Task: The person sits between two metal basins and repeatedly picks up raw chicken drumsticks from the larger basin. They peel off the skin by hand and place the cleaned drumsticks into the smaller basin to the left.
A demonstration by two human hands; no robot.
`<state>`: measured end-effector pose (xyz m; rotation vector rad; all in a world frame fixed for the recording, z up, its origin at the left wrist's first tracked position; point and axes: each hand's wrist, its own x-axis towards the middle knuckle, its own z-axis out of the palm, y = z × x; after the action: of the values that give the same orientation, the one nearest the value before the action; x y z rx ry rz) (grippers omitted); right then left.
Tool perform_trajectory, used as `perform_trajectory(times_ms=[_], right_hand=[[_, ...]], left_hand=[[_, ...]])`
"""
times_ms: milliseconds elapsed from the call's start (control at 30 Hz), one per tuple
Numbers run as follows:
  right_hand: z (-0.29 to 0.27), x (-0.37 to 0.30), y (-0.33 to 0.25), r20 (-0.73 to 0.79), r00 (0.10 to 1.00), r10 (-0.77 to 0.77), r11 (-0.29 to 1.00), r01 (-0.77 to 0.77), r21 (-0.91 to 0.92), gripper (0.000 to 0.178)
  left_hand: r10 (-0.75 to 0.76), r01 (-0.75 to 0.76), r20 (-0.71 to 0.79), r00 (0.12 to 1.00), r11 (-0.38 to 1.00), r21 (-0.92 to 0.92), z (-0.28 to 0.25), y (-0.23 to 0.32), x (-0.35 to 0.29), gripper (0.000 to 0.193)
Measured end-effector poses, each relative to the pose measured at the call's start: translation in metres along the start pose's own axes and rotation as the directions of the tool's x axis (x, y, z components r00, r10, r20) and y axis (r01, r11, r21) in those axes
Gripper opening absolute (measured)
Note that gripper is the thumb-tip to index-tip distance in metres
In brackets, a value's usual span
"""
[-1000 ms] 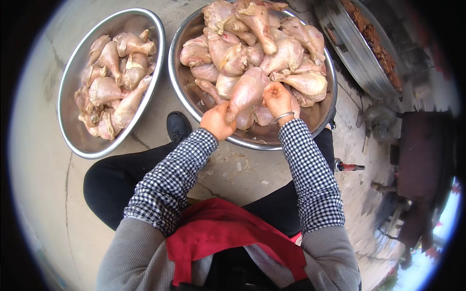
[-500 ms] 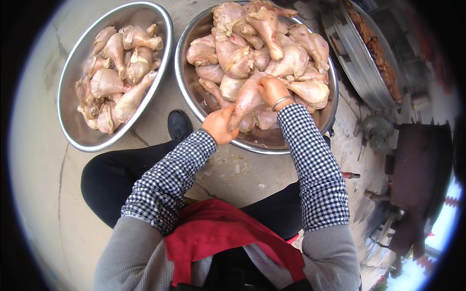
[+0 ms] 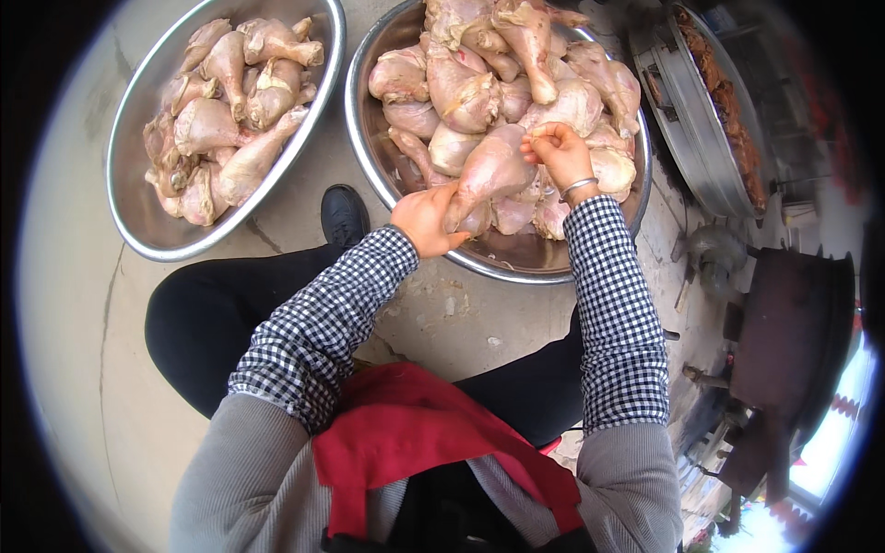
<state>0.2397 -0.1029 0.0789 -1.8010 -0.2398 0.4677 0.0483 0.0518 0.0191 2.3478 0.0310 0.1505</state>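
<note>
My left hand (image 3: pixel 427 221) is closed around the narrow end of a raw chicken drumstick (image 3: pixel 496 167), at the front of the right-hand steel basin (image 3: pixel 535 265). The thick end of that drumstick points up and to the right, over the heap of raw chicken legs (image 3: pixel 461 97) in the basin. My right hand (image 3: pixel 560 155), a silver bangle at its wrist, is by the thick end with thumb and fingertips pinched together. Whatever is in that pinch, if anything, is too small to make out.
A second steel basin (image 3: pixel 124 219) on the left holds several more drumsticks (image 3: pixel 207 126). My shoe (image 3: pixel 345 216) is between the basins. At the far right stand a round metal vessel (image 3: pixel 696 120) with browned pieces inside and a dark metal stove-like object (image 3: pixel 788 332).
My right hand has shifted right, from gripping the drumstick's thick end to a raised pinch beside it. My left hand keeps its hold. The whole view has shifted a little.
</note>
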Motion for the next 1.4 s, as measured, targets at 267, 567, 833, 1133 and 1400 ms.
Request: perform_trajectory(times_ms=[267, 567, 833, 1133, 1400], right_hand=[[0.046, -0.106, 0.057, 0.242, 0.949, 0.202, 0.966, -0.233, 0.107, 0.007], [0.084, -0.126, 0.074, 0.036, 0.967, 0.251, 0.964, -0.253, 0.083, 0.016], [0.084, -0.118, 0.080, -0.067, 0.996, -0.061, 0.930, 0.033, -0.367, 0.012], [0.047, -0.116, 0.108, 0.083, 0.962, 0.260, 0.962, -0.266, 0.066, 0.013], [0.085, -0.125, 0.085, -0.043, 0.994, 0.103, 0.995, -0.103, -0.008, 0.016]], left_hand=[[0.019, -0.023, 0.112, 0.994, 0.999, 0.035, -0.010, -0.001, 0.002, 0.087], [-0.017, 0.012, 0.160, 0.987, 0.999, 0.034, -0.015, 0.002, 0.002, 0.086], [0.005, -0.011, 0.135, 0.991, 0.999, 0.041, -0.012, -0.001, 0.001, 0.086], [0.027, -0.033, 0.116, 0.993, 0.998, 0.050, -0.009, -0.004, 0.001, 0.087], [0.013, -0.020, 0.134, 0.991, 0.998, 0.057, -0.012, -0.001, 0.002, 0.086]])
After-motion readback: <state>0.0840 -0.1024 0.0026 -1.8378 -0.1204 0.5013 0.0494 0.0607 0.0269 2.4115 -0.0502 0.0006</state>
